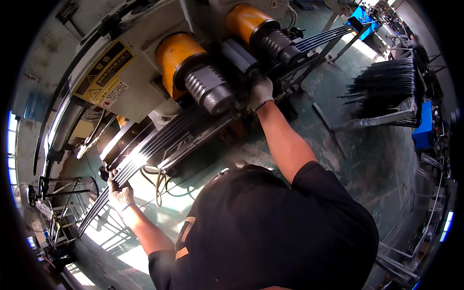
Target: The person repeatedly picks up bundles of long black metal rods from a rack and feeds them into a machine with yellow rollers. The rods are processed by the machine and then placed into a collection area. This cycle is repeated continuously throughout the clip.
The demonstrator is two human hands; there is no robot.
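Note:
My left hand [122, 196], in a pale knit glove, grips the near edge of a row of long dark metal bars [145, 152] at the lower left. The bars run slantwise through a machine and come out at the upper right. My right hand [261, 90], also gloved, reaches in at the machine's middle, beside a dark angular block [240, 55]. Its fingers are lost in shadow, so their grip cannot be made out. On either side of that block sit ribbed dark metal cylinders [209, 89] with orange housings [180, 53].
A yellow warning label [105, 72] is on the machine's grey body. At the right, a metal rack [382, 120] carries a thick pile of thin black rods [382, 87]. Cables [158, 186] hang below the bars. Sunlight falls across the green floor [357, 159].

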